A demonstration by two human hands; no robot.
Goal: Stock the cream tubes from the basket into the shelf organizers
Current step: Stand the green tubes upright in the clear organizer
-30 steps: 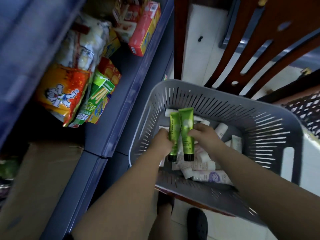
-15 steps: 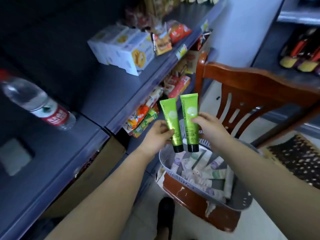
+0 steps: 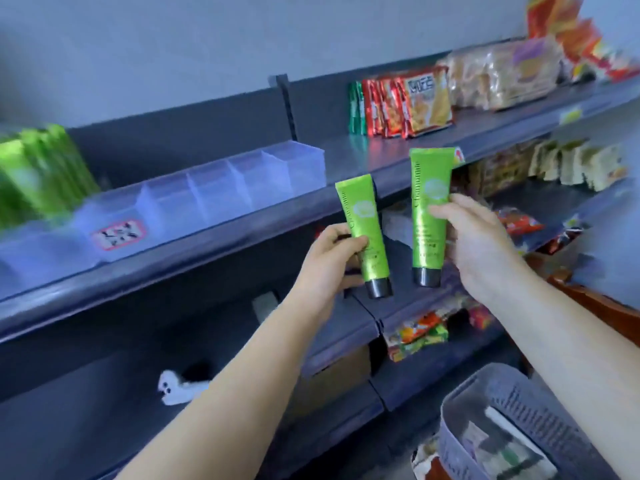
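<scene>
- Head view: the left hand [image 3: 329, 254] grasps a green cream tube [image 3: 363, 233], black cap down; the right hand [image 3: 474, 244] grasps a second green tube [image 3: 429, 209], held higher, cap down.
- Both tubes carry a pale round emblem and vertical script too blurred to read.
- Behind them, a clear divided organizer [image 3: 214, 188] sits on the dark shelf [image 3: 242, 233]; a red-bordered label [image 3: 119, 234] is unreadable.
- More green tubes [image 3: 38, 171] stand far left.
- Snack packets [image 3: 401, 102] line the shelf right.
- The grey basket [image 3: 512, 393] sits lower right.
</scene>
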